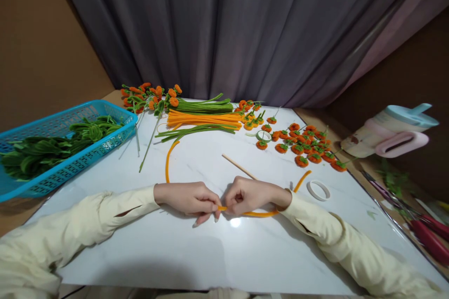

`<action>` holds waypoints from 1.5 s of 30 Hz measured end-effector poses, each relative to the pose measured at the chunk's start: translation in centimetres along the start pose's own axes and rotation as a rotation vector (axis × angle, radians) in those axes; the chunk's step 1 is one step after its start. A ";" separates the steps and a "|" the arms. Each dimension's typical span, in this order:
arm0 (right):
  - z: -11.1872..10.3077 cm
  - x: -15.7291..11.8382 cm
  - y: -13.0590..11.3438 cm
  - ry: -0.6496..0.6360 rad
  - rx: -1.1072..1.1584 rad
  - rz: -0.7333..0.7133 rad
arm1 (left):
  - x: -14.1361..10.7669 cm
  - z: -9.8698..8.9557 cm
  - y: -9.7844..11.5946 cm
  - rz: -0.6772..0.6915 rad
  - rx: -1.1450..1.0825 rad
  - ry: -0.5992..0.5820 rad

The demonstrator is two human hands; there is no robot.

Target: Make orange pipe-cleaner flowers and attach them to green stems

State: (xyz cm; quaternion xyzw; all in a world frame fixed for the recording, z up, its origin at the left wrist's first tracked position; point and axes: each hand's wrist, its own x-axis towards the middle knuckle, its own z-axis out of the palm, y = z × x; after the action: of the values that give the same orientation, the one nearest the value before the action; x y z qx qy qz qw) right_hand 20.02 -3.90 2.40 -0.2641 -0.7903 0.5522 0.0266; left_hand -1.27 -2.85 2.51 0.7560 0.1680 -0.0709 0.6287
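Near the front middle of the white tabletop, my left hand [191, 200] and my right hand [250, 196] almost meet. Both pinch one orange pipe cleaner [261, 214], a short piece of it showing between my fingertips. One end curves up past my left wrist; the other bends under my right hand and comes out beyond the right wrist. A thin wooden stick [238, 166] lies just behind my right hand. To the right of my right wrist is a white tape ring [318, 190].
At the back lie orange pipe cleaners [205, 119] and green pipe cleaners [206, 106]. Small orange flowers [301, 144] spread at the right, beside a tumbler [389, 131]. Pliers [426, 233] lie along the right edge. A blue basket [87, 152] at left holds green leaves.
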 end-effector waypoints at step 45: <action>0.0 0.0 0.2 0.000 0.052 -0.021 | 0.1 -0.4 -0.3 -0.101 -0.258 -0.083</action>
State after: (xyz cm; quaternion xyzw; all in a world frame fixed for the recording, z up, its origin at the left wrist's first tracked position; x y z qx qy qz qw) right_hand 20.11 -3.89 2.19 -0.2549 -0.7786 0.5721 0.0394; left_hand -1.28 -2.36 2.31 0.6558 0.1872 -0.1115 0.7228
